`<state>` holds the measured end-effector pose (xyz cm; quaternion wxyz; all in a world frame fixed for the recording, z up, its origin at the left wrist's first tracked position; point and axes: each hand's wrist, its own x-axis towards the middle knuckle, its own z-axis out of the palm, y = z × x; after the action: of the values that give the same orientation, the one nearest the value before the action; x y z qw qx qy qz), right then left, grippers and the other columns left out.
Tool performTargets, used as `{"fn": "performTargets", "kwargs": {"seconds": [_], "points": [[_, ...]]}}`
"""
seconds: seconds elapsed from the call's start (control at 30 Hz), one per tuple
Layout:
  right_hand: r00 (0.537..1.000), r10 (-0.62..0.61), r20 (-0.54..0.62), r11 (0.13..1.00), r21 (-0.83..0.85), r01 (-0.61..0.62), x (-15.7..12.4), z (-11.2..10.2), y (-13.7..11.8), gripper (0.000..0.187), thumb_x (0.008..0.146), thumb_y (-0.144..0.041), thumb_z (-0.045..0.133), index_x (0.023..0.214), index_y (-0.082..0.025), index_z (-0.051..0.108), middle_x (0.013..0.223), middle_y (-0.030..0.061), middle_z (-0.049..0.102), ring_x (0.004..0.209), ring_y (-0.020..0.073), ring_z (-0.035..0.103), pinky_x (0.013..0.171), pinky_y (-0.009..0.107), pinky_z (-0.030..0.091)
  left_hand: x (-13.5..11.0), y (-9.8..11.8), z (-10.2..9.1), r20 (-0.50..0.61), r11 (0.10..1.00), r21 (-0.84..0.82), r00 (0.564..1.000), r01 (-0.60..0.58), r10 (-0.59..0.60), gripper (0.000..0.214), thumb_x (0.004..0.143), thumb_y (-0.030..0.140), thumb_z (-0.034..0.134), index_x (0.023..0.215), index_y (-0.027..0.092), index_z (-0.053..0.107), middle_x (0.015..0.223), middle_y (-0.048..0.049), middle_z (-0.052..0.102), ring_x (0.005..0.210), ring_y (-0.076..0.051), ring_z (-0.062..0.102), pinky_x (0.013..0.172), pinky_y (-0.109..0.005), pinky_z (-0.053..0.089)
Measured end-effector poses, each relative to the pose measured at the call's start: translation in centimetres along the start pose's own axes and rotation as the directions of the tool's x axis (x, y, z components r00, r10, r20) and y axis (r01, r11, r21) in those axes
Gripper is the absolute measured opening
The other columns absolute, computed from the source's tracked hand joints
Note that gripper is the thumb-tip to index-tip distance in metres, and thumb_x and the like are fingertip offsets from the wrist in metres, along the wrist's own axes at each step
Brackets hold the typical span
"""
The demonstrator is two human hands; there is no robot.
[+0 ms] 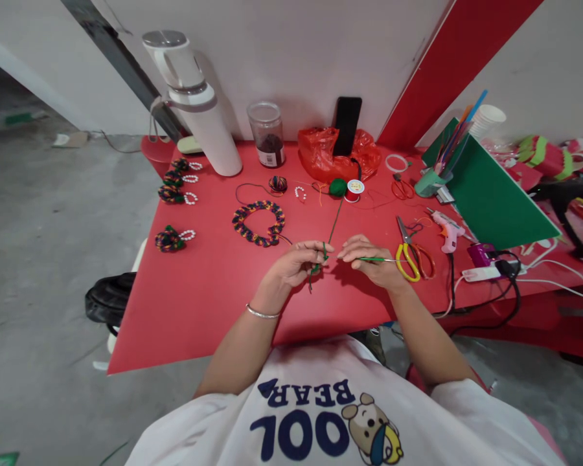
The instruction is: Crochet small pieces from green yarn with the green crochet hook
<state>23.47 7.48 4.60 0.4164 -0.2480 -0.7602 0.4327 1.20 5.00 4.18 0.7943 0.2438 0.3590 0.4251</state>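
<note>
My left hand [298, 262] is closed in a pinch on a small piece of green yarn work [315, 266] over the red table [199, 285]. My right hand [369, 259] is closed round a thin green crochet hook [376, 259], whose tip points left toward the yarn work. A green strand [335, 223] runs from my hands back to a green yarn ball [337, 187]. The two hands are close together, almost touching, just above the table's middle.
A multicoloured crocheted ring [258, 223] lies left of my hands, with small crocheted pieces [170, 239] at the far left. Yellow-handled scissors [408, 249], a glue gun [445, 228], a white thermos [199, 107], a jar [267, 133], a red bag [320, 152] and a phone [347, 123] stand behind.
</note>
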Motion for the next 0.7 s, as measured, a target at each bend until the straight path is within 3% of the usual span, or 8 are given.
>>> {"fn": "performTargets", "kwargs": {"seconds": [0.3,0.47,0.6,0.7], "points": [[1.0,-0.023,0.021,1.0,-0.013,0.023,0.1,-0.4,-0.6,0.02,0.09,-0.05,0.072,0.093,-0.033,0.081,0.091,0.0018,0.082,0.09,0.0234,0.074,0.097,0.051,0.052,0.2,0.0,-0.5,0.046,0.998,-0.008,0.997,0.058,-0.057,0.027,0.051,0.009,0.074,0.078,0.011,0.078,0.056,-0.0032,0.065,0.047,-0.01,0.058,0.047,-0.019,0.04],[0.989,0.099,-0.112,0.988,0.132,-0.084,-1.0,1.0,0.6,0.02,0.091,-0.049,0.072,0.093,-0.032,0.081,0.091,0.0028,0.081,0.094,0.0229,0.072,0.095,0.046,0.054,0.2,-0.2,-0.2,-0.012,1.0,0.0,1.0,-0.009,0.009,0.027,0.052,0.01,0.081,0.079,0.012,0.078,0.061,-0.0034,0.068,0.052,-0.011,0.063,0.05,-0.019,0.043],[0.938,0.255,-0.236,0.935,0.308,-0.176,-2.0,3.4,2.1,0.025,0.09,-0.054,0.07,0.094,-0.032,0.08,0.095,0.0012,0.079,0.095,0.0213,0.073,0.09,0.04,0.057,0.2,-0.5,0.1,-0.042,0.998,0.025,0.997,-0.062,0.063,0.033,0.053,0.015,0.088,0.084,0.012,0.079,0.064,-0.0037,0.07,0.05,-0.01,0.06,0.043,-0.018,0.034],[0.908,0.287,-0.306,0.936,0.29,-0.198,-2.1,4.6,2.3,0.027,0.09,-0.056,0.07,0.094,-0.031,0.08,0.096,0.0012,0.079,0.095,0.0213,0.073,0.09,0.039,0.057,0.1,-0.6,0.2,-0.044,0.996,0.037,0.996,-0.078,0.079,0.036,0.054,0.018,0.091,0.087,0.012,0.078,0.068,-0.0039,0.071,0.051,-0.01,0.058,0.042,-0.018,0.033]]}}
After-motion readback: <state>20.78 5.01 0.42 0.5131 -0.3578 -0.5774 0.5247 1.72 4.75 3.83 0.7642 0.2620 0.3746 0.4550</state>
